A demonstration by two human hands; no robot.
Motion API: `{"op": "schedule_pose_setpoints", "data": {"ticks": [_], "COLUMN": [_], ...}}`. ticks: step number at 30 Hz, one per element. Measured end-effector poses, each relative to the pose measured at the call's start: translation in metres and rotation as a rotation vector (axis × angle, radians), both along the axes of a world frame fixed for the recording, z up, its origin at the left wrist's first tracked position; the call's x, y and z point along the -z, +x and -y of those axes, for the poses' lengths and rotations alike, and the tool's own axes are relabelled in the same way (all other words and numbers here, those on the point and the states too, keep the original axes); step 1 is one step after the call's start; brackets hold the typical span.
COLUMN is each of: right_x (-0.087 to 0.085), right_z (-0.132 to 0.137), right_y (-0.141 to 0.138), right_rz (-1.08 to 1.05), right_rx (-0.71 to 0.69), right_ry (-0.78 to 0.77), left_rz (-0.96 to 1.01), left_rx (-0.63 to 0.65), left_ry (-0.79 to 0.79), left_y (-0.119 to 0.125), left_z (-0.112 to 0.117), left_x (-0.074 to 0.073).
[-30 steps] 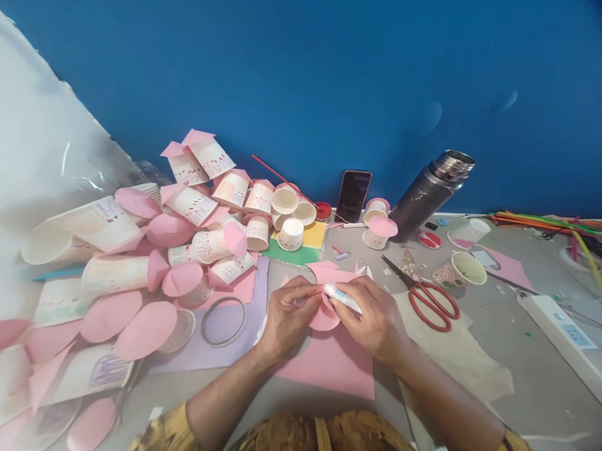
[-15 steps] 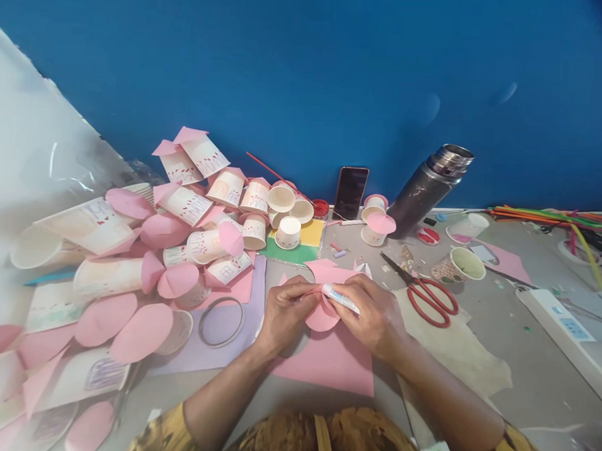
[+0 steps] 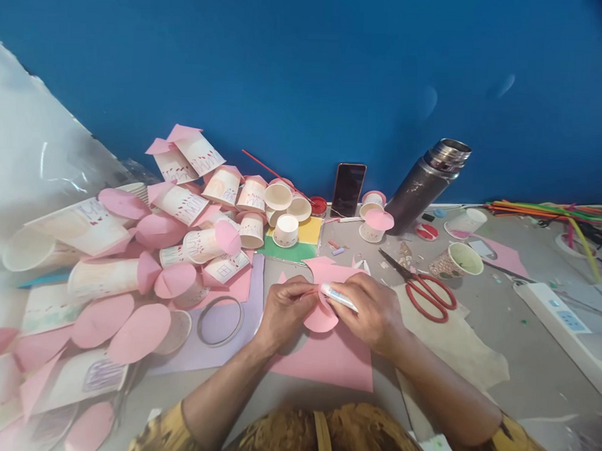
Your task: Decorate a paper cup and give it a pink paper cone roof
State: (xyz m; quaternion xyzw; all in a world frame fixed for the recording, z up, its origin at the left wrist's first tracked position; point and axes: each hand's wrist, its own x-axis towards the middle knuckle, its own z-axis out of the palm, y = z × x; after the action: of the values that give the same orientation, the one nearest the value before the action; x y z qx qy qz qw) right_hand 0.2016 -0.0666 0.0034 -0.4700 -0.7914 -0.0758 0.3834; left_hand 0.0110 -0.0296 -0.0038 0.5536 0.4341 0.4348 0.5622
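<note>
My left hand (image 3: 289, 312) pinches the edge of a round pink paper piece (image 3: 322, 319), which looks curled or slit near the fingers. In my right hand (image 3: 374, 311) is a small white glue tube (image 3: 338, 296) with a blue label, its tip touching the pink paper close to my left fingertips. Beneath both hands lies a larger pink sheet (image 3: 335, 366) with a cut-out curve. To its left rests a lilac sheet (image 3: 188, 358) with a grey ring (image 3: 220, 344) on it. Red-handled scissors (image 3: 427, 297) lie beyond my right hand.
Decorated paper cups with pink tops (image 3: 114, 276) are heaped at the left. A dark flask (image 3: 421, 190) and a phone (image 3: 348, 189) stand by the blue wall. A patterned cup (image 3: 456, 261), a power strip (image 3: 566, 333) and pipe cleaners (image 3: 538, 209) are at the right.
The view has shifted slightly. Both hands keep almost the same pose, with the glue tube still against the pink paper.
</note>
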Motion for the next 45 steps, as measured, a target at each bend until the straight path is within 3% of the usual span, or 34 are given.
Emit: {"op": "schedule_pose_setpoints", "data": {"ticks": [9, 14, 17, 19, 23, 25, 29, 32, 37, 45], "right_x": [-0.001, 0.002, 0.001, -0.001, -0.003, -0.001, 0.002, 0.001, 0.0, -0.005], "right_z": [-0.001, -0.001, -0.006, -0.013, -0.023, -0.023, -0.014, -0.008, -0.007, -0.007], "right_y": [-0.001, -0.002, 0.004, 0.011, 0.017, 0.013, 0.0, -0.008, -0.012, -0.01], "right_rz": [-0.058, -0.148, -0.454, -0.751, -1.265, -1.365, -1.18, -0.941, -0.832, -0.862], "right_rx": [-0.023, 0.051, 0.093, 0.086, -0.075, -0.129, -0.109, -0.039, -0.012, 0.032], "right_ry": [-0.082, -0.092, -0.185, -0.358, -0.801, -0.902, -0.945, -0.867, -0.689, -0.715], "left_rz": [-0.001, 0.016, 0.107, 0.168, 0.189, 0.116, -0.061, -0.076, -0.063, 0.057], "left_rx": [-0.021, -0.006, 0.017, 0.023, 0.004, -0.011, -0.035, -0.041, -0.003, 0.02], "left_ry": [-0.003, -0.077, -0.22, -0.308, -0.372, -0.329, -0.097, -0.021, -0.056, -0.228], "left_y": [-0.001, 0.0, 0.001, 0.002, 0.002, 0.002, 0.003, 0.005, 0.005, 0.004], "left_z": [0.001, 0.0, 0.0, -0.001, -0.001, 0.0, 0.003, 0.006, 0.009, 0.007], "left_x": [-0.004, -0.007, -0.006, -0.004, -0.002, -0.005, -0.009, -0.008, -0.01, -0.011]}}
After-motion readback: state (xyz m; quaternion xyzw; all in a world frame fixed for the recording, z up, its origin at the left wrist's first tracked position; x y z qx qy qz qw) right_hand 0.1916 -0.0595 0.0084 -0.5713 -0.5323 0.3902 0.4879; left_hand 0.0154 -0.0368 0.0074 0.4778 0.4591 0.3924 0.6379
